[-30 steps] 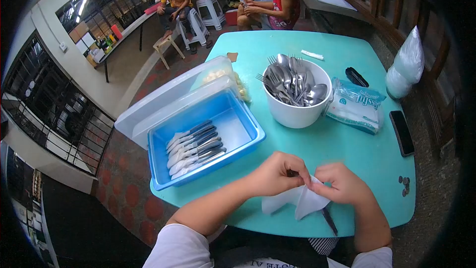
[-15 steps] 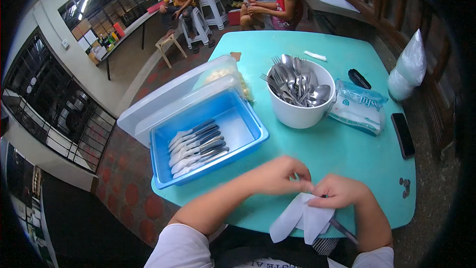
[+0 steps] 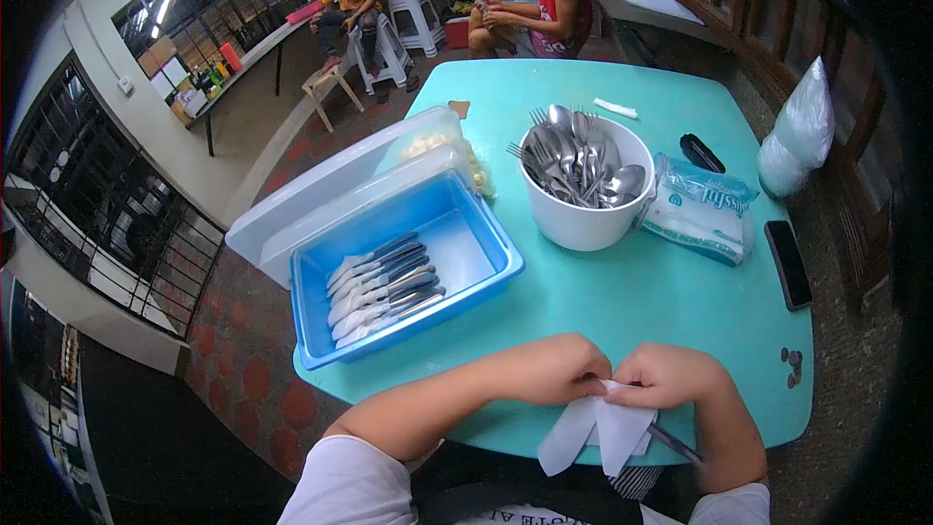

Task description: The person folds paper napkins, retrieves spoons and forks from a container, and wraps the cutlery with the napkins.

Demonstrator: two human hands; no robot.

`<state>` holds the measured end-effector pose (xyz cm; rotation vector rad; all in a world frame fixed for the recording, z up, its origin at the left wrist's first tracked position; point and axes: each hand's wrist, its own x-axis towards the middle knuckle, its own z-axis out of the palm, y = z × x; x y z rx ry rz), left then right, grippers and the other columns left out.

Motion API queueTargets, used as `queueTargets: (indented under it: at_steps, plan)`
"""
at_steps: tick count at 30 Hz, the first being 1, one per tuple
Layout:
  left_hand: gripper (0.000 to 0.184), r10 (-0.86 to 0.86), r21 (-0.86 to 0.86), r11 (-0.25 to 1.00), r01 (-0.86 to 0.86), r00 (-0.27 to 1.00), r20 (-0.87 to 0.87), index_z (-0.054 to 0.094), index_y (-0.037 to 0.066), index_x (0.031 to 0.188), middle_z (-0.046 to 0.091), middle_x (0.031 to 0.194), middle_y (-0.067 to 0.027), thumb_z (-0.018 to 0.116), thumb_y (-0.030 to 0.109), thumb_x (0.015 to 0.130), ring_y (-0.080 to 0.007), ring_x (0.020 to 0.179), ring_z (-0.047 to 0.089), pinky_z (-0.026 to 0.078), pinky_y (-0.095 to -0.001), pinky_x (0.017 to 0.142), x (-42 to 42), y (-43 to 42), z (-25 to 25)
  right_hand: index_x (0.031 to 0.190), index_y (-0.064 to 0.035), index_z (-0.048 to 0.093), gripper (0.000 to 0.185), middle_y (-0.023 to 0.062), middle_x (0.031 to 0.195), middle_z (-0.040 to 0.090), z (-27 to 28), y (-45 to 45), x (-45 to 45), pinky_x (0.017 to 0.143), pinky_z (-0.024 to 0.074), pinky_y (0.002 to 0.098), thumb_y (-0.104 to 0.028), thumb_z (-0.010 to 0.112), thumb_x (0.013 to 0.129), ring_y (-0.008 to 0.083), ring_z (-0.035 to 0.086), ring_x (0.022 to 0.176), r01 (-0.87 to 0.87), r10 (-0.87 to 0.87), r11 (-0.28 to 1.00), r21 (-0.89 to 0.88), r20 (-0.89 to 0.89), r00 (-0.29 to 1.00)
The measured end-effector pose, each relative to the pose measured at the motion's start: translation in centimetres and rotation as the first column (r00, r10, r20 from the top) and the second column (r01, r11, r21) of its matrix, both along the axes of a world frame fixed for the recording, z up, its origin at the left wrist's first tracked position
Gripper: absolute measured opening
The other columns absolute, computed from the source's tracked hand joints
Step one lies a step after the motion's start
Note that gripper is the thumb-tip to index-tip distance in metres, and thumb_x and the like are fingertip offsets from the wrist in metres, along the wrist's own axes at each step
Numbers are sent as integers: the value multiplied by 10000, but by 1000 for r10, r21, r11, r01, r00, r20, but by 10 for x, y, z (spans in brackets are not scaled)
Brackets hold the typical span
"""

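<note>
Close to the table's front edge, my right hand (image 3: 673, 375) is closed with thumb and fingers on a white paper napkin (image 3: 622, 433). Metal cutlery handles (image 3: 674, 445) stick out below that hand, toward my wrist; their other ends are hidden by the napkin and fingers. My left hand (image 3: 566, 369) is closed too, its fingertips pinching the napkin's upper edge beside the right thumb. Two napkin flaps hang down, spread apart. To the left, a blue plastic tub (image 3: 408, 326) holds several napkin-wrapped cutlery sets (image 3: 384, 284) lying in a row, handles bare.
A white bucket (image 3: 588, 224) full of spoons and forks stands mid-table. Right of it lie a napkin pack (image 3: 698, 209), a black object (image 3: 702, 153), a phone (image 3: 787, 264) and coins (image 3: 794, 366). A clear lid (image 3: 340, 190) leans behind the tub. Two people sit beyond the table.
My left hand has come down slightly and its fingers now meet the napkin's upper edge near my right thumb. The right hand keeps its hold almost unmoved.
</note>
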<state>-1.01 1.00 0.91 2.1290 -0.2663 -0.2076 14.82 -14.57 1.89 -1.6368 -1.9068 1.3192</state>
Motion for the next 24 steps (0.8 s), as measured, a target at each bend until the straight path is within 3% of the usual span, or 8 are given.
queueTargets:
  at_steps: [10,13,16,19,20,22,23,24]
  plan:
    - [163,140,-21,990,-141,990,-15,671,-31,877,625,706,-167,634,127,863,-229,601,573,456,-355,585,4,19,1,824,-20,698,302,175,658,613,16,-10,16,547,432,364,-311,635,879,234,533,538,305,-314,948,93,108,943]
    - [173,196,-57,979,-197,980,-25,676,-35,892,638,714,-146,635,131,867,-200,606,581,464,-342,586,6,24,0,808,-20,700,274,156,649,617,29,-11,22,552,434,350,-281,641,869,231,555,555,435,-437,899,42,134,890]
    - [174,251,42,967,-250,968,-15,678,-40,895,652,722,-125,637,127,872,-171,616,590,477,-327,592,9,28,0,721,-3,661,259,129,612,587,10,-23,39,548,425,349,-227,646,852,238,564,571,534,-601,778,332,146,785]
    - [198,426,-78,900,-428,903,-51,678,-50,895,665,727,-95,639,144,891,-131,613,588,483,-301,581,13,31,-11,686,-2,624,211,116,627,581,17,-25,55,547,422,370,-158,658,824,259,561,582,454,-802,515,727,220,556]
    - [208,477,-154,861,-486,874,-91,678,-52,894,665,729,-86,637,152,897,-121,610,584,480,-293,576,15,31,-15,692,-6,624,186,116,635,581,21,-24,51,546,422,375,-142,662,814,264,556,580,446,-827,449,774,170,537]
    - [229,565,-296,750,-591,806,-178,678,-56,894,665,733,-68,633,168,909,-102,602,576,474,-276,565,21,27,-22,705,-14,625,139,115,650,581,31,-20,32,545,422,386,-109,671,795,273,545,576,422,-862,308,853,62,503]
    - [234,588,-337,717,-610,789,-178,675,-57,889,663,733,-66,632,172,912,-101,601,579,481,-274,564,23,25,-25,741,-27,628,95,103,636,571,25,-17,21,530,421,398,-90,695,766,275,536,554,314,-804,266,912,30,594]
    - [239,609,-379,681,-626,772,-181,672,-58,885,661,733,-64,630,175,915,-100,601,581,488,-271,564,24,23,-28,792,-34,638,90,93,677,581,21,-14,4,573,437,400,-88,701,757,274,560,611,273,-731,327,905,59,680]
